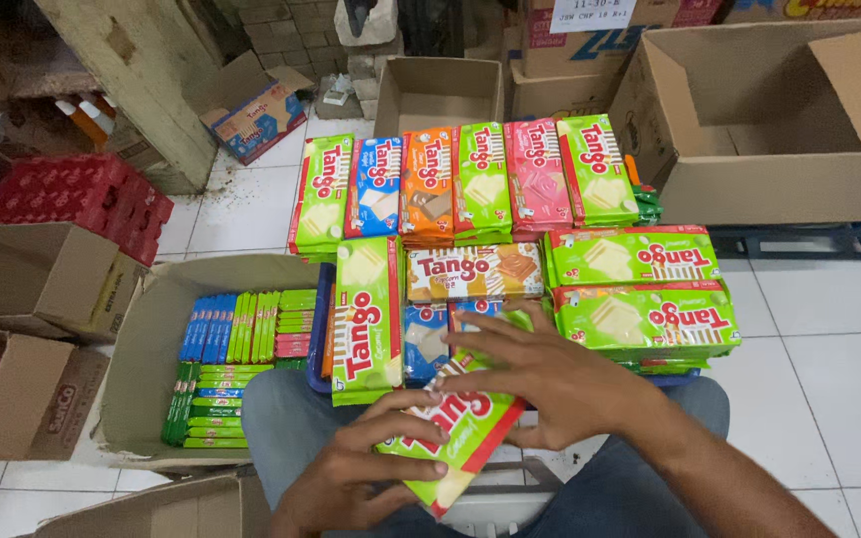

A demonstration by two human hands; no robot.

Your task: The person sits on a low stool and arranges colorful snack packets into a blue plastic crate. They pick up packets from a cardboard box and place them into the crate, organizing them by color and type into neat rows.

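My left hand (pixel 356 468) grips the near end of a green and red wafer pack (pixel 470 428) that lies tilted over my lap. My right hand (pixel 550 379) rests flat on top of the same pack, fingers spread toward the left. Just beyond it lie stacked wafer packs: a green one (pixel 366 319) standing lengthwise, an orange one (pixel 475 271), a blue one (pixel 423 339) and two green stacks (pixel 645 289) on the right. A back row of upright packs (pixel 470 179) shows green, blue, orange and pink.
An open carton (pixel 142 369) at my left holds rows of blue, green and pink packs. Empty cartons stand at the far right (pixel 779 179), at the back (pixel 437 90) and at the left (pixel 37 274). Red crates (pixel 82 199) sit far left. White tiled floor (pixel 829 329) surrounds me.
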